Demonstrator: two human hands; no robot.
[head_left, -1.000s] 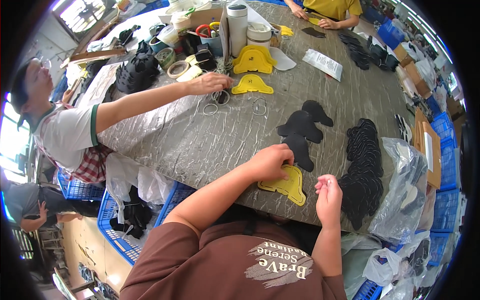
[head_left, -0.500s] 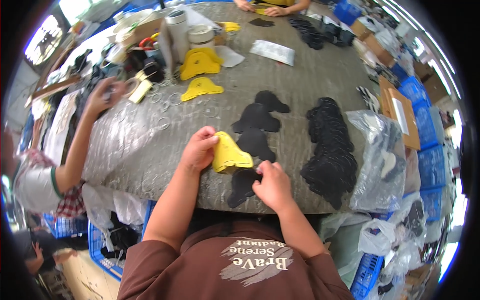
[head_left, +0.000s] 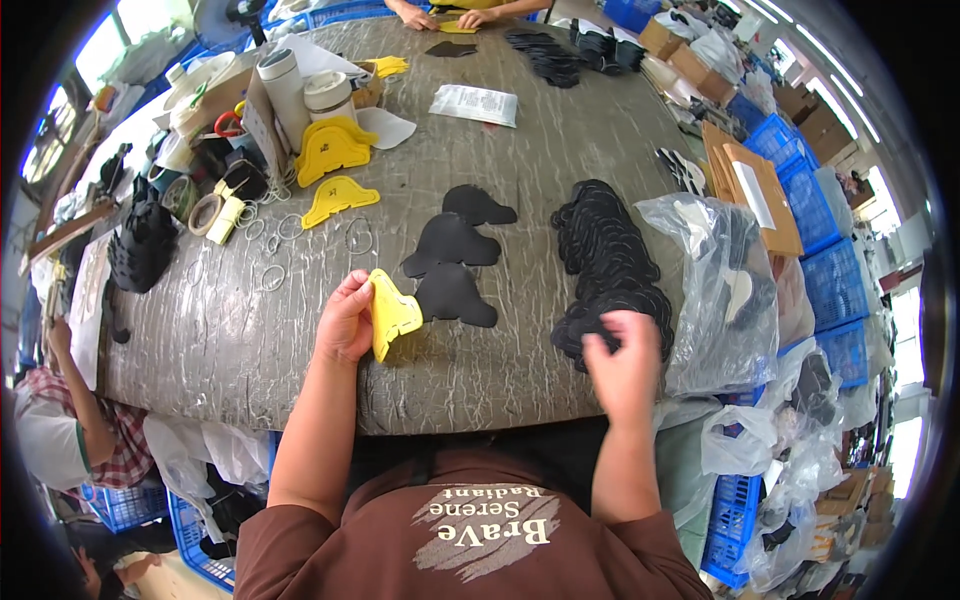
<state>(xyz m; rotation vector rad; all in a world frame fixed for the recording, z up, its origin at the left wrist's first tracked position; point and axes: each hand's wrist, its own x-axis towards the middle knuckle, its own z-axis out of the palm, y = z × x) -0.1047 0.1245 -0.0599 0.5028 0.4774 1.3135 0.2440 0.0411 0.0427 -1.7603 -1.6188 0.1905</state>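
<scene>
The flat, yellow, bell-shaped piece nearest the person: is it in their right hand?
No, the left hand holds that yellow piece, away from the right hand.

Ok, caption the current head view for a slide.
Left grip holding a yellow shaped piece near three black cutouts, right grip at the overlapping black stack.

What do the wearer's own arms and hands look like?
Short brown sleeves, bare forearms. Left hand and right hand ungloved; no watch or bracelet visible, though the right is motion-blurred. The matching brown shirt carries pale lettering over a grey brushstroke patch.
</scene>
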